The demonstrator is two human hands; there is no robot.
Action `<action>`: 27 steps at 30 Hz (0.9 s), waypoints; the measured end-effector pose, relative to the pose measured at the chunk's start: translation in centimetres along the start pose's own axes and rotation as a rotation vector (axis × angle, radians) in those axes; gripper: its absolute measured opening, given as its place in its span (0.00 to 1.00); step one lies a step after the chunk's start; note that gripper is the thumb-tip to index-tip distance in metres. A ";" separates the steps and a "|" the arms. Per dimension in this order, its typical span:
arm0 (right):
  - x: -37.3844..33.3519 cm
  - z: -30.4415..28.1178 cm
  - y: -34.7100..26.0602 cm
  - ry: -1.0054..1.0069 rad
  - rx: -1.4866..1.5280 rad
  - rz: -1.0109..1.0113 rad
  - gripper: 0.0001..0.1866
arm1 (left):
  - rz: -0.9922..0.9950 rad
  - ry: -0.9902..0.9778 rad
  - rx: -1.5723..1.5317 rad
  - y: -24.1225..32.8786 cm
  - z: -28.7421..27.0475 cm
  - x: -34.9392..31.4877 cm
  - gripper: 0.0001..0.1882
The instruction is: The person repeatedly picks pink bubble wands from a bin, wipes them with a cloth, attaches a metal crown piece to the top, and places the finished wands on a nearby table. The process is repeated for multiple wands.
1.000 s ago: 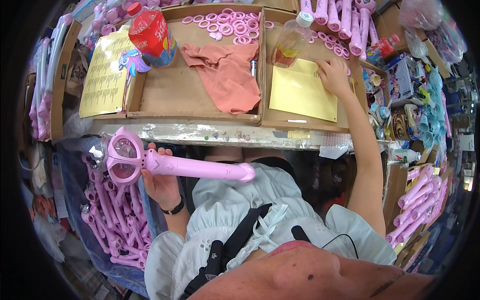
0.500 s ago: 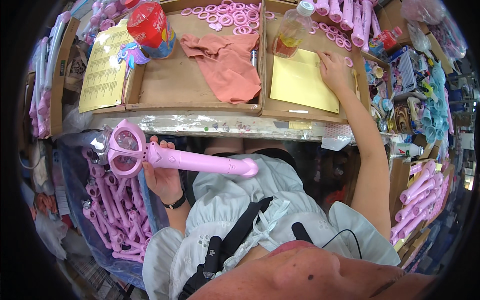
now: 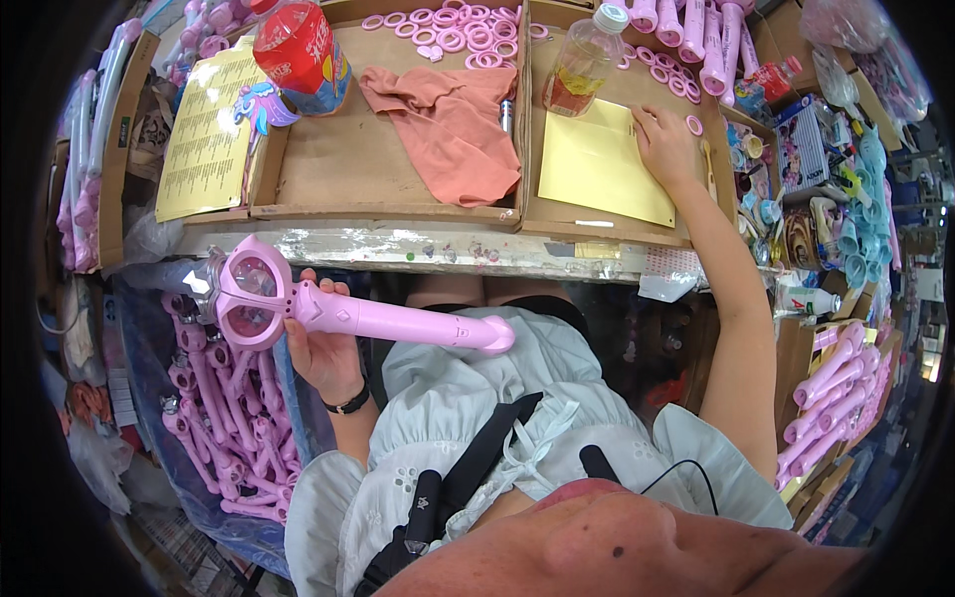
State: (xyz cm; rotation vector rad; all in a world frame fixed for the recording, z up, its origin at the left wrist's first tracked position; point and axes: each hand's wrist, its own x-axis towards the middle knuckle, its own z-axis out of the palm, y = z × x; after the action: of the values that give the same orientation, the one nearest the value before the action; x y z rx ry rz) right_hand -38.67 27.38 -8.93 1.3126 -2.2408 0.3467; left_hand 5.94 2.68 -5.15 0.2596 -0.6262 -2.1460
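Note:
A pink toy wand (image 3: pixel 388 320) lies sideways above my lap, its slim end over my pale dress. My left hand (image 3: pixel 323 348) is closed round it just behind the head, which has round clear windows and a silvery clear tip. In the cardboard tray at the right, my right hand (image 3: pixel 668 147) rests at the edge of a yellow sheet (image 3: pixel 597 169), its fingers laid down and slightly bent. The fingertips touch the sheet's upper right edge. One pink ring (image 3: pixel 693 124) lies beside that hand.
A blue-lined bin (image 3: pixel 159 418) full of pink wands stands at my left. An orange cloth (image 3: pixel 448 129), loose pink rings (image 3: pixel 477 35), a red-labelled bottle (image 3: pixel 301 55) and a clear bottle (image 3: pixel 587 60) occupy the cardboard trays. More pink handles (image 3: pixel 831 388) fill a box at right.

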 end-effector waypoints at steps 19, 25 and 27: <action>0.6 -0.1 0.5 -0.093 0.223 0.217 0.19 | 0.021 -0.018 -0.020 -0.2 0.0 0.0 0.28; -0.2 0.2 1.3 -0.117 0.305 0.236 0.14 | 0.026 0.012 0.010 -0.5 -0.1 0.0 0.28; -0.3 -0.1 1.1 -0.119 0.324 0.269 0.12 | 0.028 0.019 0.014 -0.5 -0.1 0.0 0.28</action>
State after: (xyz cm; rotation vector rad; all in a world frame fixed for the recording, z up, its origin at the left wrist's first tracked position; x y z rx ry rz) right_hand -39.46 28.22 -8.94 1.2105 -2.5477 0.7751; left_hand 5.63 2.92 -5.51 0.2767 -0.6311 -2.1108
